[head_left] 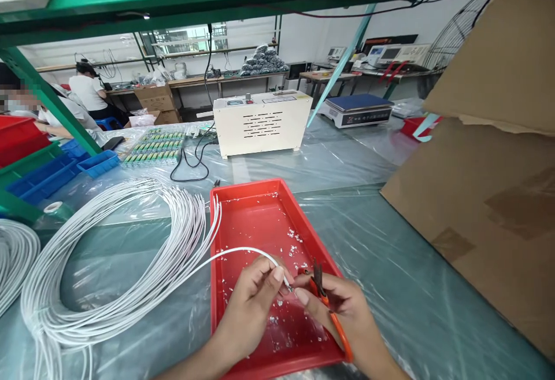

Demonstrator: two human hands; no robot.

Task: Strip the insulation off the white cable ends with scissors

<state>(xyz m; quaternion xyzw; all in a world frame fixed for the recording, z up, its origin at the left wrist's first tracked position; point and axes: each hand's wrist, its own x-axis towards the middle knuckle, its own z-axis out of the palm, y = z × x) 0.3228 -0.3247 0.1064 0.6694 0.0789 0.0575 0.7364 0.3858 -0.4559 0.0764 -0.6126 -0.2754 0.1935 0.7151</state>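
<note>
Pinched between thumb and fingers of my left hand [255, 296] is the end of a white cable [243, 248], which arcs up from a large coil of white cables [182, 241] on the left. My right hand [347, 305] holds orange-handled scissors [340, 328], their dark blades pointing up and away from the cable. The thumb and forefinger of that hand are close to the cable's tip; whether they touch it I cannot tell. Both hands are over a red tray [299, 218] strewn with small white scraps [295, 235].
A cream metal box [264, 125] with a black cord stands behind the tray. Cardboard [489, 212] blocks the right side. At left are blue bins [99, 163], a second coil [17, 258] and a tray of small parts [154, 147]. A scale [355, 109] is farther back; people sit at far left.
</note>
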